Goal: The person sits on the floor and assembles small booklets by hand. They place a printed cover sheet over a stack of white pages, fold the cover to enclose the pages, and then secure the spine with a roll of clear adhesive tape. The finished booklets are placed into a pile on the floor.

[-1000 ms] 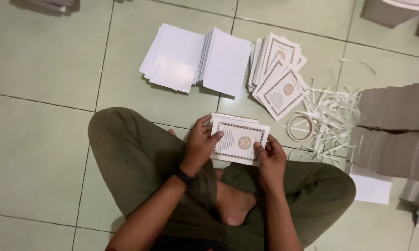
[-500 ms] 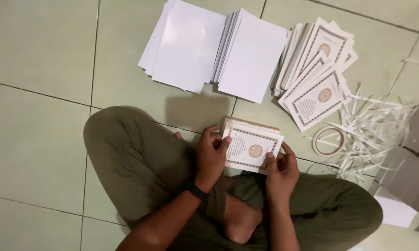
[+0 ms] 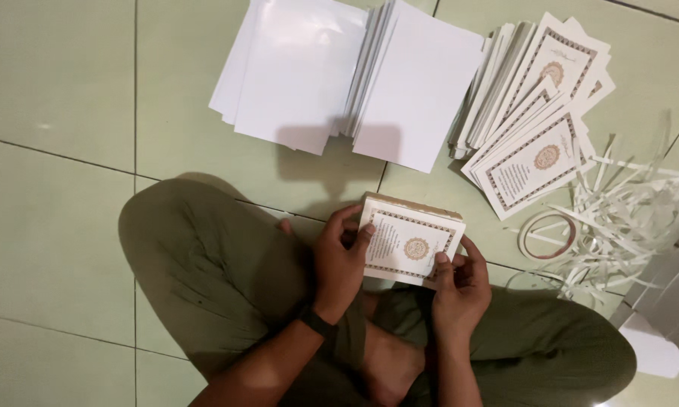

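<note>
While the person sits cross-legged on the green tiled floor (image 3: pixel 61 226), both hands hold 1 small stack of printed cards (image 3: pixel 411 240) just above the lap, in front of the crossed legs. Its top card shows a decorated border and a round gold emblem in the middle.

The left hand (image 3: pixel 339 264) comes from below with the wrist nearly straight; its fingers curl around the left edge of the stack and the thumb lies on the top card, so the hand is closed on the stack. A dark wristband (image 3: pixel 317 322) sits on this wrist. The right hand (image 3: pixel 460 290) grips the lower right corner, with the thumb pressed on the top card and the other fingers bent under it, also closed on the stack.

On the floor beyond the hands lie 2 piles of blank white sheets (image 3: pixel 354 75). To their right lies a fanned pile of printed cards with the same border (image 3: pixel 535 120). Near the right knee lie white paper strips (image 3: pixel 625 218) and a ring of tape (image 3: pixel 548 235).
</note>
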